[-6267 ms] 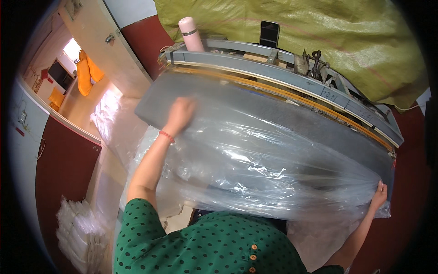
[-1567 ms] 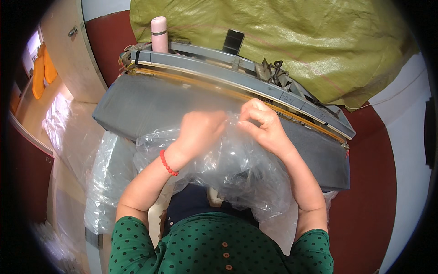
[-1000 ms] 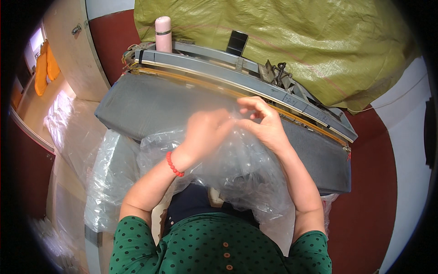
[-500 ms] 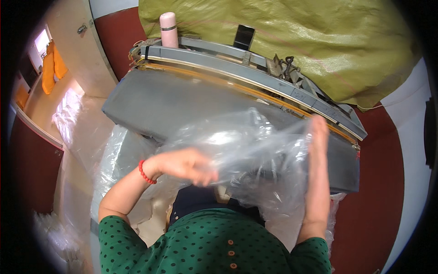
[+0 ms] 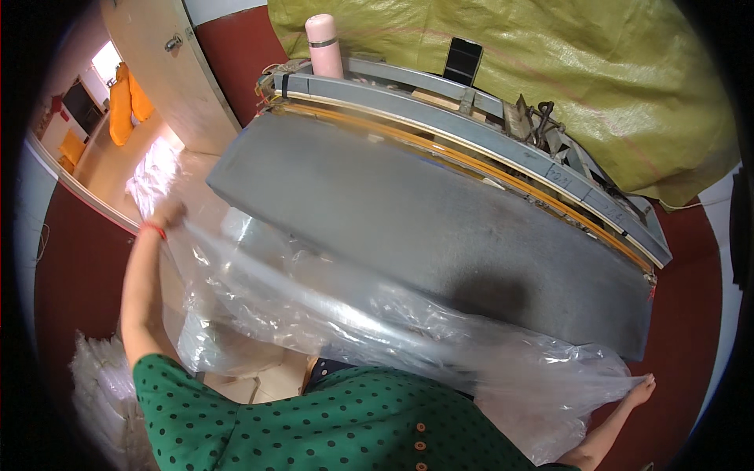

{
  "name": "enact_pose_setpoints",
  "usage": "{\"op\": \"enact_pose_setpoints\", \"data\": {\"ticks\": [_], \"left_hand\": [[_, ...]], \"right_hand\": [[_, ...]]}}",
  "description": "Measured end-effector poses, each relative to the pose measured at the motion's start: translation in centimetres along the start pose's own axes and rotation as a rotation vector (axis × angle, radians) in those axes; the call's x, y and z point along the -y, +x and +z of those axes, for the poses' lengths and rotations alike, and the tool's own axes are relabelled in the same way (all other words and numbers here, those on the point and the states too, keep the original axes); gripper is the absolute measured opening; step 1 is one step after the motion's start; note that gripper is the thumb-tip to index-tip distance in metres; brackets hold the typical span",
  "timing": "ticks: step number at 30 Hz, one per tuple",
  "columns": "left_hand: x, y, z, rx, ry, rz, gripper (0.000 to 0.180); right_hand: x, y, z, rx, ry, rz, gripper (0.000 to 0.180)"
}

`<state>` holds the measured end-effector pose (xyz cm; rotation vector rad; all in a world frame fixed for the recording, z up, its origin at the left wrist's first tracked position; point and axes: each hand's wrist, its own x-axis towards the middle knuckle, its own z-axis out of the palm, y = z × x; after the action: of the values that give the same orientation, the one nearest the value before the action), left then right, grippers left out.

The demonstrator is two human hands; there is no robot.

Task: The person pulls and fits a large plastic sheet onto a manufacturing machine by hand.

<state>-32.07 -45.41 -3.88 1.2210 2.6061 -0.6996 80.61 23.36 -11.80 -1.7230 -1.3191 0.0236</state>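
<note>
A clear plastic sheet is stretched wide between my two hands, running along the near edge of a long grey work surface. My left hand, with a red bead bracelet at the wrist, is closed on its left end, out past the surface's left corner; motion blurs the fingers a little. At the lower right my right hand pinches the other end, which is pulled to a point. The sheet hangs in wrinkles in front of my body.
Behind the surface runs a metal bar with an orange strip. A pink flask, a dark phone and a metal clamp are along the back. Stacked clear plastic lies lower left. A door stands far left.
My hands have moved far apart, the left out to the far left, the right down and rightward. The bunched plastic has spread into a long stretched sheet, uncovering the grey surface.
</note>
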Motion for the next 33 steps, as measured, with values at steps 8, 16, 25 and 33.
{"op": "enact_pose_setpoints", "data": {"ticks": [8, 16, 25, 33], "left_hand": [[-18.3, 3.0, -26.1, -1.63, -0.401, -0.025, 0.012], [-21.9, 11.2, -8.9, -0.789, -0.432, -0.023, 0.035], [-23.1, 21.6, -9.7, -0.623, -0.686, -0.04, 0.046], [-26.8, 23.2, -15.5, -1.064, -1.048, -0.181, 0.041]], "right_hand": [[1.3, 0.6, 2.6, -0.06, -0.298, 0.039, 0.046], [8.5, -0.1, 8.5, 0.212, -0.125, -0.285, 0.039], [6.3, 2.4, 8.3, 0.204, -0.426, -0.158, 0.038], [17.6, -2.1, 12.0, 0.136, -0.666, -0.011, 0.038]]}}
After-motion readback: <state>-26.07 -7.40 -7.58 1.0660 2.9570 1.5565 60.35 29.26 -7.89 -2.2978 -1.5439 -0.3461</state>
